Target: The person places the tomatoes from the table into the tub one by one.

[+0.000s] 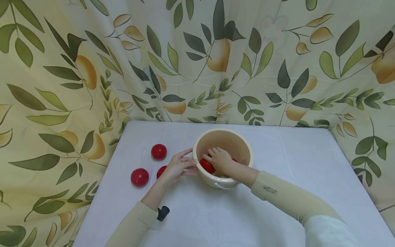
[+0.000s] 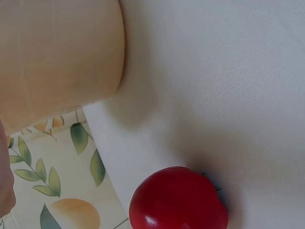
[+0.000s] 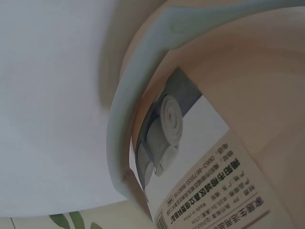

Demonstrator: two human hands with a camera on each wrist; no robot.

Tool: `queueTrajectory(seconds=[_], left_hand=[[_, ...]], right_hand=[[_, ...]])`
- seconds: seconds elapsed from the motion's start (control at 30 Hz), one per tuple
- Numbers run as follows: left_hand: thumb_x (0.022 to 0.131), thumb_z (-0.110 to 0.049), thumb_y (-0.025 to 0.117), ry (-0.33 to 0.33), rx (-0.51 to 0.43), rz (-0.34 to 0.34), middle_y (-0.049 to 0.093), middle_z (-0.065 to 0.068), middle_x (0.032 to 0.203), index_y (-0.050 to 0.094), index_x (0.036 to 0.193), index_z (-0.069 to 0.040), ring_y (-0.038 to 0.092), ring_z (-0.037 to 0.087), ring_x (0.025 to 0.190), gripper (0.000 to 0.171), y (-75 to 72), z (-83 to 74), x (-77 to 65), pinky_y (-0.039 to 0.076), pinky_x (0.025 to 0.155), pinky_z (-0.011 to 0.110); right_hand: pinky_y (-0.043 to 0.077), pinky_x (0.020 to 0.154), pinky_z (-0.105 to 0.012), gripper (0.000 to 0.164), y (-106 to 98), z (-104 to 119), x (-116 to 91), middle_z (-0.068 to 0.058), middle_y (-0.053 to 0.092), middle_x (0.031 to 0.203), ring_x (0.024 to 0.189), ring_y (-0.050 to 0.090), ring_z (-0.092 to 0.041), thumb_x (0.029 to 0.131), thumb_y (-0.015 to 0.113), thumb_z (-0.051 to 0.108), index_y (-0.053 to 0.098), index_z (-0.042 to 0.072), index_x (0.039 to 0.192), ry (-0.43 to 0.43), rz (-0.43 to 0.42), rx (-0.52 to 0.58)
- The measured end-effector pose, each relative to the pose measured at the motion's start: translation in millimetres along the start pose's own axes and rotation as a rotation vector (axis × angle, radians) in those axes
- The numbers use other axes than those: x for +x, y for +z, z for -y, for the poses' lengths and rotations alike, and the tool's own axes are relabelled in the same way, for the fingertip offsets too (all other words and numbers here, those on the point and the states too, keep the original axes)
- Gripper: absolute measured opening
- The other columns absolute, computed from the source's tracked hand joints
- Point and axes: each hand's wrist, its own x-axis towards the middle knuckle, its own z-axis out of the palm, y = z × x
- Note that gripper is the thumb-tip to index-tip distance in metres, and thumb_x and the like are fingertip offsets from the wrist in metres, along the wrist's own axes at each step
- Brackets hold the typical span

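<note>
A cream bucket (image 1: 248,154) stands on the table, with its pale handle (image 3: 119,133) hanging down along the near side. My right hand (image 1: 220,161) reaches inside it, fingers bent over a red tomato (image 1: 206,166). Past that hand, a bit of another red tomato (image 1: 235,160) shows. My left hand (image 1: 179,167) touches the bucket's left outer side near the rim, its fingers stretched out. Partly hidden behind this hand lies a tomato (image 1: 160,171) on the table. The right wrist view shows a printed label (image 3: 205,176) in the bucket and no hand.
Two more tomatoes, one farther back (image 1: 158,152) and one nearer (image 1: 140,177), lie at the left of the table. A white cloth (image 1: 197,219) covers the tabletop. Behind it hangs a leaf-patterned curtain (image 1: 197,82). A small black object (image 1: 163,213) sits at my left wrist.
</note>
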Motion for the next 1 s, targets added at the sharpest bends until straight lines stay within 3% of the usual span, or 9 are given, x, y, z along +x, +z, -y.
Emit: queueTrajectory(seconds=[0.2, 0.27, 0.5, 0.6, 0.7, 0.9, 1.0], left_hand=[[0.085, -0.013, 0.064, -0.005, -0.001, -0.004, 0.064, 0.015, 0.104, 0.039, 0.139, -0.018, 0.067, 0.019, 0.079, 0.06, 0.0, 0.3, 0.8, 0.055, 0.069, 0.036], [0.085, -0.013, 0.064, -0.006, 0.001, -0.005, 0.064, 0.014, 0.103, 0.039, 0.139, -0.018, 0.067, 0.02, 0.079, 0.06, 0.0, 0.5, 1.0, 0.055, 0.069, 0.036], [0.085, -0.014, 0.065, -0.012, 0.006, -0.014, 0.065, 0.012, 0.1, 0.038, 0.139, -0.018, 0.067, 0.021, 0.081, 0.06, 0.4, 1.3, 1.5, 0.055, 0.069, 0.035], [0.085, -0.014, 0.064, -0.009, 0.002, -0.005, 0.064, 0.014, 0.102, 0.038, 0.139, -0.017, 0.067, 0.02, 0.08, 0.06, 0.3, 1.2, 1.5, 0.055, 0.069, 0.036], [0.086, -0.013, 0.064, -0.006, -0.007, 0.002, 0.063, 0.017, 0.105, 0.038, 0.139, -0.017, 0.067, 0.019, 0.078, 0.059, 0.0, 0.9, 1.5, 0.055, 0.069, 0.036], [0.085, -0.011, 0.064, -0.002, -0.012, 0.003, 0.065, 0.011, 0.099, 0.039, 0.139, -0.016, 0.067, 0.019, 0.077, 0.059, -0.3, 0.7, 1.5, 0.055, 0.069, 0.037], [0.085, -0.012, 0.064, 0.003, -0.007, -0.002, 0.065, 0.01, 0.098, 0.038, 0.139, -0.015, 0.067, 0.019, 0.077, 0.06, -0.5, 0.7, 1.1, 0.055, 0.069, 0.036]], right_hand=[[0.039, 0.096, -0.029, 0.079, -1, 0, -2, -0.004, 0.047, 0.117, 0.107, 0.043, -0.02, 0.065, 0.073, 0.051, 0.039, 0.026, 0.131, 0.006, 0.059, -0.032], [0.039, 0.095, -0.03, 0.081, 8, -1, 1, -0.004, 0.045, 0.116, 0.106, 0.041, -0.021, 0.064, 0.074, 0.053, 0.036, 0.029, 0.131, -0.003, 0.035, -0.034], [0.039, 0.096, -0.03, 0.072, -2, -3, -5, -0.006, 0.047, 0.114, 0.106, 0.042, -0.021, 0.068, 0.071, 0.052, 0.043, 0.029, 0.131, 0.0, 0.025, -0.003], [0.039, 0.098, -0.034, 0.068, 0, -7, -4, -0.008, 0.049, 0.113, 0.105, 0.044, -0.023, 0.07, 0.072, 0.05, 0.049, 0.024, 0.128, 0.018, -0.095, 0.104], [0.037, 0.1, -0.039, 0.063, -2, -14, -6, -0.011, 0.048, 0.116, 0.107, 0.045, -0.027, 0.074, 0.071, 0.045, 0.051, 0.019, 0.127, 0.099, -0.251, 0.268], [0.038, 0.097, -0.05, 0.059, -13, -31, -30, -0.014, 0.047, 0.122, 0.111, 0.046, -0.031, 0.08, 0.069, 0.033, 0.045, 0.012, 0.13, 0.396, -0.562, 0.676], [0.041, 0.09, -0.051, 0.06, -15, -44, -50, -0.018, 0.05, 0.117, 0.106, 0.048, -0.033, 0.081, 0.068, 0.025, 0.04, 0.007, 0.132, 0.543, -0.725, 0.872]])
